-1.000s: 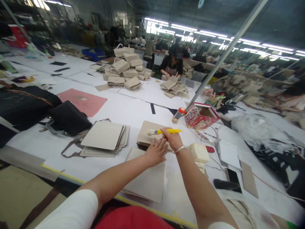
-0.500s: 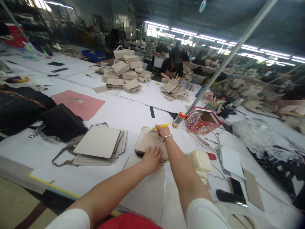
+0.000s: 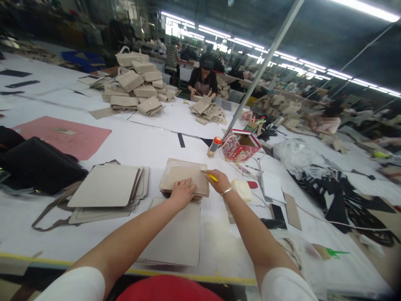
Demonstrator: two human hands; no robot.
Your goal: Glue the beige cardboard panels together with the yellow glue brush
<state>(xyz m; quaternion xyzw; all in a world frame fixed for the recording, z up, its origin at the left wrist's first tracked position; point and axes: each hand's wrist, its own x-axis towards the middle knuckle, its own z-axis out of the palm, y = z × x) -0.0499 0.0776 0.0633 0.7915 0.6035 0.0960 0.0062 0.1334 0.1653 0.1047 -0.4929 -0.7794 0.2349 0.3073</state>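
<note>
A stack of beige panels (image 3: 178,171) lies in front of me, with a glossy wet-looking band along the top panel's left and far edges. My left hand (image 3: 183,193) rests flat on its near part, fingers spread. At the stack's right edge, my right hand (image 3: 218,180) is closed on a yellow-handled brush (image 3: 212,177), whose pale tip touches the top panel near its far right corner. Larger beige sheets (image 3: 177,234) lie nearer to me, below the stack. To the left is another pile of beige panels (image 3: 105,186) with a brown strap.
Right of my right hand are a cream block-like container (image 3: 242,191), a phone (image 3: 277,212) and cables. Beyond stand a red-capped bottle (image 3: 214,147), a patterned box (image 3: 240,146) and a slanted pole. A black bag (image 3: 40,165) lies left; a person works across the table.
The view has turned to the right. My right hand has moved the brush from the panel's far left part to its right edge. My left hand stays on the stack.
</note>
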